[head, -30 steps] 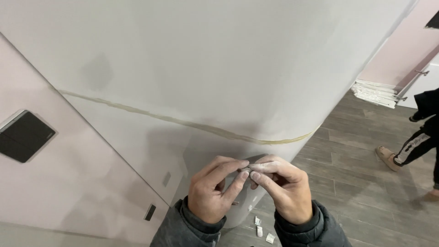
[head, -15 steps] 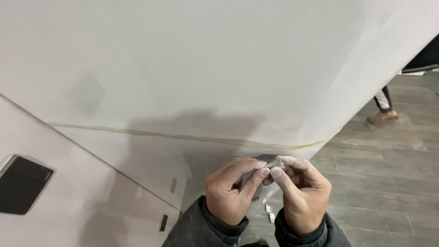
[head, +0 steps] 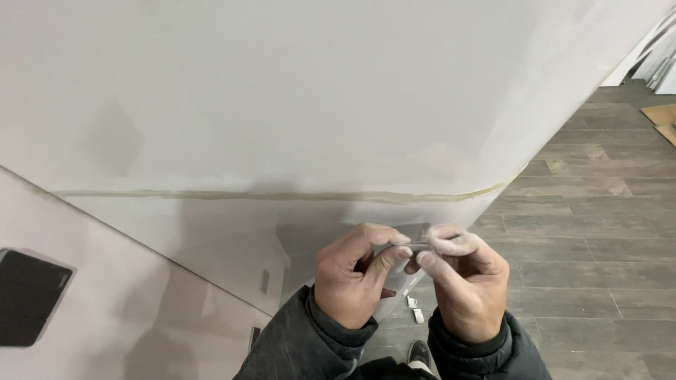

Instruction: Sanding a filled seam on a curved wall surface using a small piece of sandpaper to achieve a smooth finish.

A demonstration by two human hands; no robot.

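Head view: left hand and right hand meet in front of a white wall. Fingers of both hands are closed, pinching one small grey strip between their tips. Judged mid-handling: the strip is not yet applied anywhere. One tape seam runs above the fingers. Below them, about three small white scraps lie on the wood floor; one dark panel sits far left.

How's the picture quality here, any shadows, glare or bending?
Head view: soft, even light, no glare; the hands cast a faint shadow on the white wall; its tape line bows from wide-angle distortion; left hand and right hand are sharp.
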